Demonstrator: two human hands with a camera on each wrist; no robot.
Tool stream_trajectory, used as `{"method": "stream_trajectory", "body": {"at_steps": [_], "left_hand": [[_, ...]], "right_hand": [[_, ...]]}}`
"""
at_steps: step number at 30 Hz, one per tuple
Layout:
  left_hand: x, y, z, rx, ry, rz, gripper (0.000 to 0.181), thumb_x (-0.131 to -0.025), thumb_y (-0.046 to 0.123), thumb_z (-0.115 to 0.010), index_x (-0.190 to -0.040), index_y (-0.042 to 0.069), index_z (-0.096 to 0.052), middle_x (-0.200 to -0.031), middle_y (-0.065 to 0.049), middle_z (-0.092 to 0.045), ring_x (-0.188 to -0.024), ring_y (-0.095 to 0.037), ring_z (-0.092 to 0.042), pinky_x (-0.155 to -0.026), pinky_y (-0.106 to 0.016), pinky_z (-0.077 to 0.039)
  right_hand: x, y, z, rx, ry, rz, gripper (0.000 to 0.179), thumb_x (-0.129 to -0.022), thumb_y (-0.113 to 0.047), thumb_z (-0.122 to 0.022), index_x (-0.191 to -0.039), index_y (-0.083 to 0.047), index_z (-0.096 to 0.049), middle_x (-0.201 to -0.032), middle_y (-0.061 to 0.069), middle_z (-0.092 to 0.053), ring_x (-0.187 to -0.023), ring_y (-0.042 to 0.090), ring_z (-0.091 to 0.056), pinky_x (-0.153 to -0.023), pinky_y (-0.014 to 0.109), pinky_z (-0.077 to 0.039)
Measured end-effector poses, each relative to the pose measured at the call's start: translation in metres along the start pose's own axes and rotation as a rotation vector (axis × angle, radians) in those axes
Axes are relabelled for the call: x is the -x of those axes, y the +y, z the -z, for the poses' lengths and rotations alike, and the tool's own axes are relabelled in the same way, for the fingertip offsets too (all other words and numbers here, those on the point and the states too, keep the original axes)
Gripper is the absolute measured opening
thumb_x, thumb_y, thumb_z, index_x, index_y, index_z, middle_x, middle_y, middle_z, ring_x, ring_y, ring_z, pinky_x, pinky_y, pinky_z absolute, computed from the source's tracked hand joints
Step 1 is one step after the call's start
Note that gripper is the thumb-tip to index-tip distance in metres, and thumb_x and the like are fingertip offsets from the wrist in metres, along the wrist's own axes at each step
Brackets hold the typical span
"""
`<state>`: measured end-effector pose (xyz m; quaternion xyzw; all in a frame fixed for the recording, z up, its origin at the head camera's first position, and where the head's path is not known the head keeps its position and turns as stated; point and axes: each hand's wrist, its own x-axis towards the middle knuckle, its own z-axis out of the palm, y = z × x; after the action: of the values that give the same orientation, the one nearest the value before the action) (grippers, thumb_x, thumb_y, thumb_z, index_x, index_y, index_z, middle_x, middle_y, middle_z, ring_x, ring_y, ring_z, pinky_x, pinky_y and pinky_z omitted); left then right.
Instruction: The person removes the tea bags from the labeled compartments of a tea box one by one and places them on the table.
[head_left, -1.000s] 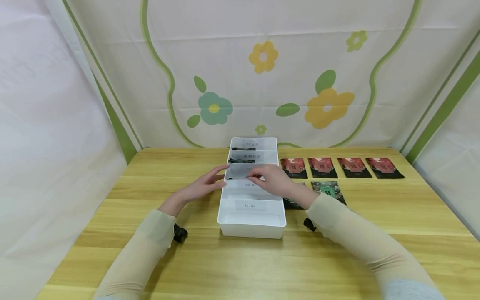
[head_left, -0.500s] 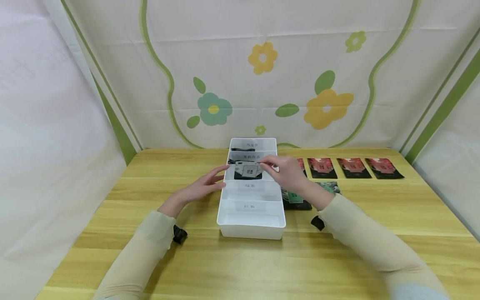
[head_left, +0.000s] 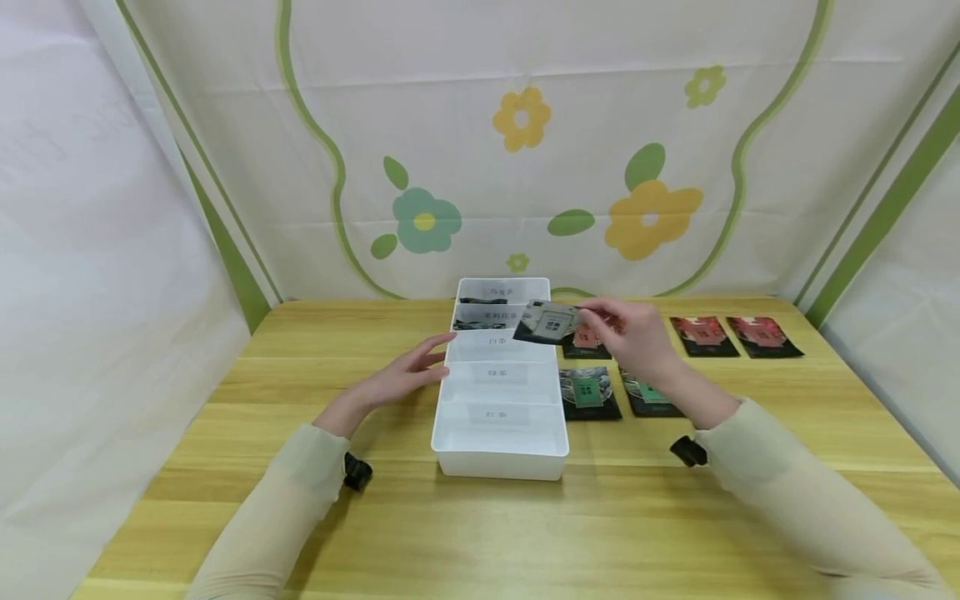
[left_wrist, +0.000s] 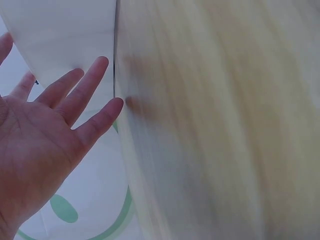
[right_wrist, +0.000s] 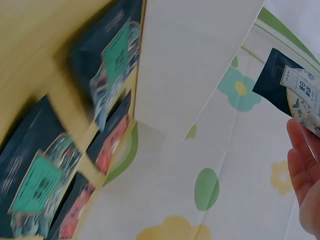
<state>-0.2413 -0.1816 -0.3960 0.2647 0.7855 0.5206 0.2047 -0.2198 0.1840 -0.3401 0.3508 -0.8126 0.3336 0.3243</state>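
1. Head view: flowered cloth (head_left: 420, 108) hangs behind, spanning the width.
2. Before it stretches a wood-grained table (head_left: 300, 533).
3. On the table stands a long white tray (head_left: 498, 465), split into five labelled compartments in a row running away from the person.
4. At the tray's left side is the left hand (head_left: 397, 377), fingers spread, tips at the rim; contact cannot be told for certain.
5. To the tray's right, raised, is the right hand (head_left: 633, 337), thumb and fingertips pinching a pale-labelled packet by one corner.
6. That pale-labelled packet (head_left: 551, 323) hangs tilted over the tray's right rim, to the left of the right hand and well apart from the left hand.
7. Under and beyond the right hand lie red-labelled packets (head_left: 703, 336), some partly covered; nearer the person, two green-labelled packets (head_left: 590, 392) lie just beside the tray.
8. Dark packets (head_left: 480, 324) show in the two farthest compartments.
9. Small black bands (head_left: 358, 472) sit at both cuffs.
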Motion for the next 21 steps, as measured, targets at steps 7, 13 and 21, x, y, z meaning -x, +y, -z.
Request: {"method": "stream_trajectory", "body": {"at_steps": [7,13,21], "left_hand": [[0.000,-0.003,0.001,-0.006,-0.002,0.007,0.063,-0.102,0.022,-0.053,-0.156,0.018,-0.020,-0.156,-0.019,-0.023,-0.142,-0.036,-0.024,-0.111,-0.054,-0.022],[0.000,-0.005,0.002,-0.001,0.005,0.023,0.062,-0.102,0.023,-0.054,-0.155,0.023,-0.022,-0.156,-0.015,-0.026,-0.142,-0.031,-0.027,-0.112,-0.051,-0.024],[0.000,-0.004,0.002,-0.009,-0.002,0.018,0.063,-0.102,0.025,-0.053,-0.156,0.022,-0.021,-0.157,-0.014,-0.023,-0.142,-0.032,-0.026,-0.111,-0.052,-0.024]], "right_hand": [[0.017,0.008,0.024,0.076,0.005,-0.012,0.012,-0.085,0.005,-0.071,-0.094,0.000,-0.073,-0.078,0.006,-0.071,-0.057,0.012,-0.061,-0.055,0.014,-0.045],[0.033,0.015,0.042,0.145,0.015,0.003,0.010,-0.084,0.003,-0.072,-0.093,-0.001,-0.073,-0.077,0.004,-0.070,-0.058,0.013,-0.062,-0.054,0.018,-0.047],[0.060,0.028,0.066,0.278,0.052,-0.011,0.014,-0.081,0.002,-0.073,-0.094,0.000,-0.073,-0.081,0.011,-0.071,-0.056,0.019,-0.062,-0.051,0.023,-0.046]]}}
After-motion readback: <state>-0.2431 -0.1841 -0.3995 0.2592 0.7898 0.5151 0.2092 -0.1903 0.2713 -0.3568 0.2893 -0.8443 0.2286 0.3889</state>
